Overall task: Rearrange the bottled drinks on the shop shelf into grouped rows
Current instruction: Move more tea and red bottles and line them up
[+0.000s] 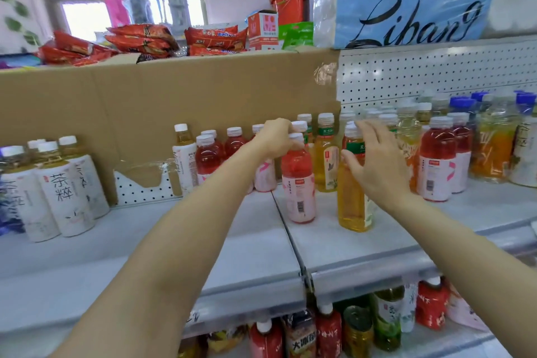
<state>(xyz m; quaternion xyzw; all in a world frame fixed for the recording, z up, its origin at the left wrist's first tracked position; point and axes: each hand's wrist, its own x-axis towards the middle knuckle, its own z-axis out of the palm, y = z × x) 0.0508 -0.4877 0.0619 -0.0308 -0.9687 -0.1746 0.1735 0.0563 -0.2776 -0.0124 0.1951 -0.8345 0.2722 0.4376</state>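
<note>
Far left of the red plastic bottle with the pink label (297,180), white-labelled tea bottles (62,186) stand in a cluster on the pale grey metal shelf (174,241). The left hand (276,139) grips that red bottle's white cap, fingers curled round it. Just right of it stands a tall yellow tea bottle (353,197); the right hand (374,160) is beside it, fingers spread, holding nothing.
</note>
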